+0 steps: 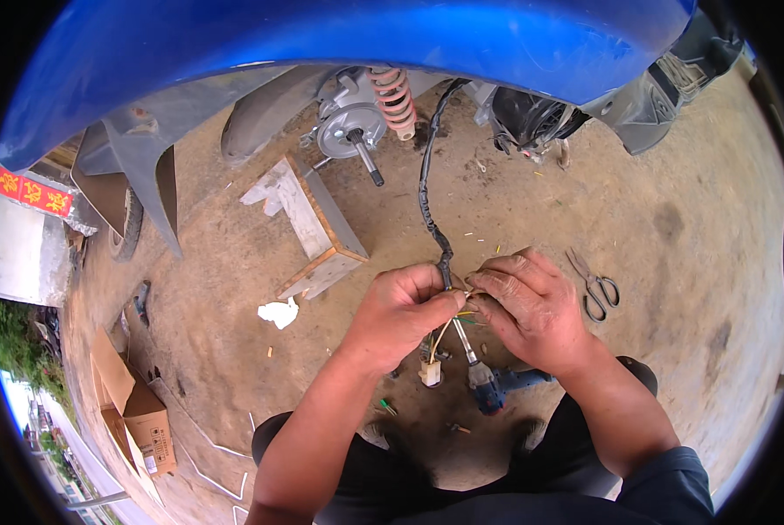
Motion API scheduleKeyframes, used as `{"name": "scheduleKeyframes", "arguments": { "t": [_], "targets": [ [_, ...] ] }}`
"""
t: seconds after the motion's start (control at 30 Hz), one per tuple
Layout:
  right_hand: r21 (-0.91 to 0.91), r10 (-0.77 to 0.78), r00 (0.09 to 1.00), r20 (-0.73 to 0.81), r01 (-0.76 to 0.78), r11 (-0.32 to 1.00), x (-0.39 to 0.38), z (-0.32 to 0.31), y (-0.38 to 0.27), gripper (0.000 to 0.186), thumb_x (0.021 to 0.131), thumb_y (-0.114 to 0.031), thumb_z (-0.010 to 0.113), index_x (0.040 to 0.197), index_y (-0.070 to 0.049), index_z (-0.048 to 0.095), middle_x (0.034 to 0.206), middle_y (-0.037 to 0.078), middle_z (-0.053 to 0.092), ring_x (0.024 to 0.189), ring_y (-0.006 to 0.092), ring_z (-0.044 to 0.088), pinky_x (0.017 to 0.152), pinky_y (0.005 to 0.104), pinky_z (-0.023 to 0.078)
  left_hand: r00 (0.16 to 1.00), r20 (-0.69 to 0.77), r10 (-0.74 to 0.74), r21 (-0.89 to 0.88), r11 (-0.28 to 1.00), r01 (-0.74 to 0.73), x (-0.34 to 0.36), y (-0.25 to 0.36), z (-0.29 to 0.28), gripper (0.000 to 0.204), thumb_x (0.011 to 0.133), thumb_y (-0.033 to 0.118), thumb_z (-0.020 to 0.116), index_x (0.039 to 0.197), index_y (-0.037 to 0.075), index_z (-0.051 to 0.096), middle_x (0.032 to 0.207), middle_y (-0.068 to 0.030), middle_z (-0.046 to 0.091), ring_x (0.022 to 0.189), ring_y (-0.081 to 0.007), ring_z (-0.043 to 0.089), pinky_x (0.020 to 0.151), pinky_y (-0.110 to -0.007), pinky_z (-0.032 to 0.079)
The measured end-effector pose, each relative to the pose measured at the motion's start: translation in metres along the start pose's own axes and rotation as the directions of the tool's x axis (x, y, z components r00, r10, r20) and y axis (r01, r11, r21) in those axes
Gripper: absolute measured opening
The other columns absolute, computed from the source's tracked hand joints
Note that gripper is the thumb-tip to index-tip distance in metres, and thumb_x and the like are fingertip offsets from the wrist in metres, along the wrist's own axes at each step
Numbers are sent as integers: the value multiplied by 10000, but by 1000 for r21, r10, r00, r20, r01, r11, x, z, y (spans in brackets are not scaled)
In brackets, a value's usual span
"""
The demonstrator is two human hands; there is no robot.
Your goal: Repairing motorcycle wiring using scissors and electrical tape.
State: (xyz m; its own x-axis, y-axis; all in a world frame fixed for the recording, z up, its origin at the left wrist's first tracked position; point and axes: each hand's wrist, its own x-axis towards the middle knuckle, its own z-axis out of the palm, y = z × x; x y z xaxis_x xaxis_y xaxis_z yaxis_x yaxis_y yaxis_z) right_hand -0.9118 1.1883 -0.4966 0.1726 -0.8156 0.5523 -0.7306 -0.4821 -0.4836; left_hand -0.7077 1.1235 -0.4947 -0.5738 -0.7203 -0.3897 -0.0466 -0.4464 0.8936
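Where the black cable [426,206] comes down from under the blue panel [348,31], I see its lower end at the fingers of the left hand [400,311], with thin wires [441,339] emerging between it and the right hand [532,311]. The left thumb and forefinger are pinched on the wires; the right fingers curl in, their tips closed on them just beside. I can't count the wires because fingers cover them, and the panel hides the cable's upper end from me. Below the hands I count one white plug [430,374] and one blue power tool [490,394]; to the right, one pair of scissors [592,280]; to the left, one wooden stool [302,210] and one cardboard box [151,424].
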Motion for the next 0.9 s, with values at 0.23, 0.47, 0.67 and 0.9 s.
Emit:
{"name": "scheduleKeyframes", "arguments": {
  "t": [0.23,0.47,0.67,0.9],
  "targets": [
    [-85,-100,995,-12,99,991,-1,0,-3,322,718,-97,808,1036,-80,757,1006,50,707,886,245,661,728,357,573,1000,-24,19,48,999,-17,-2,-4,-3,120,937,86,734,853,26,672,773,79,589,689,-7,487,582,-207,397],
    [674,470,821,323,-548,495,-10,14,1,66,819,-27,706,812,-49,644,740,20,602,666,150,536,556,285,408,937,-43,348,602,757,-254,-7,4,10,167,895,80,739,825,8,606,700,-37,598,629,-109,504,595,-304,450],
    [628,414,483,772,-681,-376,-1,-9,-4,92,908,-22,640,990,-16,682,760,6,587,647,100,484,559,261,391,727,222,649,762,351,-545,-8,4,2,135,887,68,757,856,37,629,796,35,646,729,-9,530,623,-246,431],
    [259,145,977,158,-182,948,-2,-10,-2,421,810,-9,758,1223,-30,683,988,104,724,827,242,682,752,360,568,997,1,80,100,992,-80,-13,-1,-3,103,960,95,729,908,34,664,815,73,604,708,-1,489,595,-209,386]
  ]
}}
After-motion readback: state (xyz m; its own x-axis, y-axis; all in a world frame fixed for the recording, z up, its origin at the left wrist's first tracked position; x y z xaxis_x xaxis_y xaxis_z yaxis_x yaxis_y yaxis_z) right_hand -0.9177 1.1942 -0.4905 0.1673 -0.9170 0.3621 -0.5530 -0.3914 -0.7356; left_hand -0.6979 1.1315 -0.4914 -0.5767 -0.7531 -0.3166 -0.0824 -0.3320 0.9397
